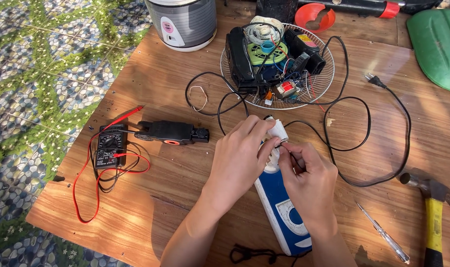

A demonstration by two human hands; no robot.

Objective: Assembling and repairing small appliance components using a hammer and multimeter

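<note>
A blue and white electric iron (284, 217) lies lengthwise on the wooden table (156, 198), its black power cord (366, 123) looping away to a plug (374, 79). My left hand (240, 158) wraps around the iron's white far end. My right hand (306, 178) pinches a small thin metal part at that same end, close to the left thumb. What the fingertips hold is too small to name.
A black multimeter (109, 146) with red and black leads sits at the left, a black tool (170, 132) beside it. A wire fan guard (324, 91) holds several electrical parts. A screwdriver (383, 232) and a yellow-handled hammer (432, 217) lie at the right. A rice cooker (183, 22) stands behind.
</note>
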